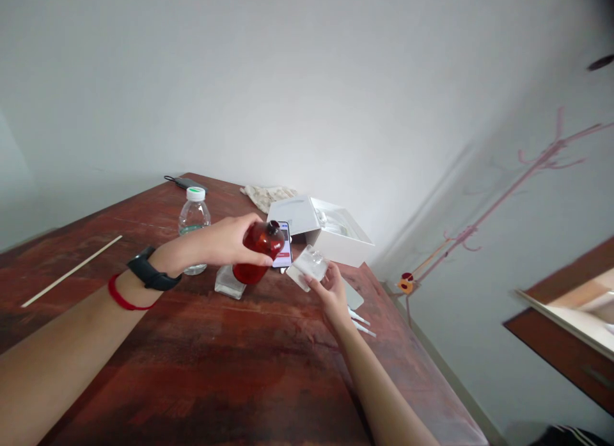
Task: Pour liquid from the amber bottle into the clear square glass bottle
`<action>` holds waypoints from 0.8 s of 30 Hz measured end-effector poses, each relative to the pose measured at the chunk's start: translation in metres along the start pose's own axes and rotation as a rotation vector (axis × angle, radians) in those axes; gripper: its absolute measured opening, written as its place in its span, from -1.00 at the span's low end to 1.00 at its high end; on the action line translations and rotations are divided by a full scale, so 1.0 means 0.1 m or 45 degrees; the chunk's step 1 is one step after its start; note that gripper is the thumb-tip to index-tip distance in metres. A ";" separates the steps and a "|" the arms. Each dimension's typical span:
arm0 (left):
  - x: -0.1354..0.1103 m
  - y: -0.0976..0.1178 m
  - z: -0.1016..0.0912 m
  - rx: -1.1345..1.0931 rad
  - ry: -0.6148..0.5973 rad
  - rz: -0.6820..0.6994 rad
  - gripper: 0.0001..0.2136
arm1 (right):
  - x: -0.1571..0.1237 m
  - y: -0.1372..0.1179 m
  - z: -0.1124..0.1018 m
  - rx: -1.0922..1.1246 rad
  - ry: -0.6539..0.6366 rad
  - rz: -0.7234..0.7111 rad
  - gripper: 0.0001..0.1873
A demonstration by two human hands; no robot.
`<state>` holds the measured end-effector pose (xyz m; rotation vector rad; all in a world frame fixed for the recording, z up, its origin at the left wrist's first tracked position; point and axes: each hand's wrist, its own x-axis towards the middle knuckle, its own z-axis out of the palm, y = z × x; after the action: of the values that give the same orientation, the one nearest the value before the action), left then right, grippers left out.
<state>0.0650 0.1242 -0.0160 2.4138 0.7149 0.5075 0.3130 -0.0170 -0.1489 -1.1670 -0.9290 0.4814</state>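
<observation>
Amber-red round-bodied bottle (265,242) and clear, flat-sided plastic piece (311,263) were held a little apart, one in each hand, near the middle of the table. The left hand (234,240) was curled around the bottle, its thumb across the front; the right hand (332,290) pinched the plastic piece by its near edge, thumb against fingers. The bottle's long axis leaned — its short dark neck pointed up and toward the right-hand side, where the plastic piece lay. Just below the bottle sat a clear, squarish block (228,286); whether they touched, I could not tell.

A lit smartphone (288,249) lay behind the bottle, and an open white box (338,246) stood farther back. A white-capped clear plastic bottle (194,214) rose behind the left forearm, with a pale thin stick (71,271) farther left. Underneath was a reddish-brown, streaked table (215,363) — beyond it, a plain pale wall (288,81) and a pink coat rack (508,183).
</observation>
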 end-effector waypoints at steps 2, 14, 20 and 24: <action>-0.03 0.06 0.06 0.030 -0.138 0.034 -0.34 | 0.04 0.02 -0.04 0.016 0.076 -0.005 -0.46; -0.10 0.30 0.53 0.207 -0.460 0.105 -0.34 | 0.01 0.02 -0.03 -0.011 0.080 -0.028 -0.48; -0.05 0.22 0.55 0.184 -0.508 0.066 -0.22 | -0.04 -0.03 0.02 -0.042 0.033 -0.008 -0.48; -0.08 0.24 0.47 0.282 -0.542 0.020 -0.24 | -0.08 -0.04 0.04 -0.032 0.013 0.017 -0.47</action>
<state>0.0906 0.0839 -0.0389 2.6090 0.5867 -0.0910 0.3047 -0.0219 -0.1471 -1.1978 -0.9212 0.4758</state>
